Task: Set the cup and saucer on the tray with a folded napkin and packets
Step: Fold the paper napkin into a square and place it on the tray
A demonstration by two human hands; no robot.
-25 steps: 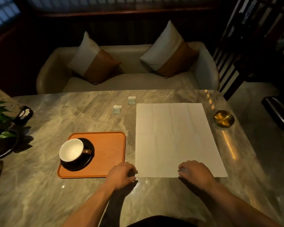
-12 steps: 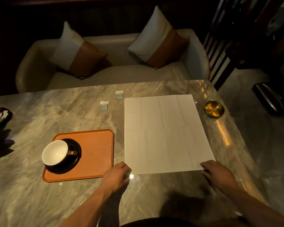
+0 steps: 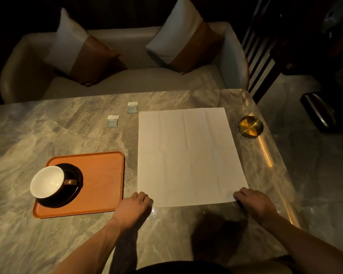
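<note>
We see a white napkin point(image 3: 188, 155) lying fully spread and flat on the grey marble table point(image 3: 48, 135), its creases running faintly across it. The left hand point(image 3: 134, 207) sits at the napkin's near left corner with its fingers curled down onto the edge, and the right hand point(image 3: 254, 203) sits at the near right corner in the same way; each seems to pinch its corner, though we cannot make out the fingertips themselves (the light is low and the knuckles cover them).

Just beside the napkin's left edge lies the orange tray point(image 3: 99, 175), apart from the paper by a narrow strip of marble. On the tray's left half stands the dark saucer point(image 3: 68, 198), and on it the cup point(image 3: 47, 181), white inside, its brown handle turned to the right toward the tray's bare part. The saucer's near rim comes close to the tray's near left corner.

Two small packets rest on the table beyond the tray: one packet point(image 3: 113, 121) well apart from the tray's far edge, the other packet point(image 3: 132, 107) further back, just beside the napkin's far left corner.

A brass dish point(image 3: 250, 126) stands near the napkin's right edge, toward the table's far right corner. Behind the table we see a pale sofa point(image 3: 127, 80) with two cushions
</note>
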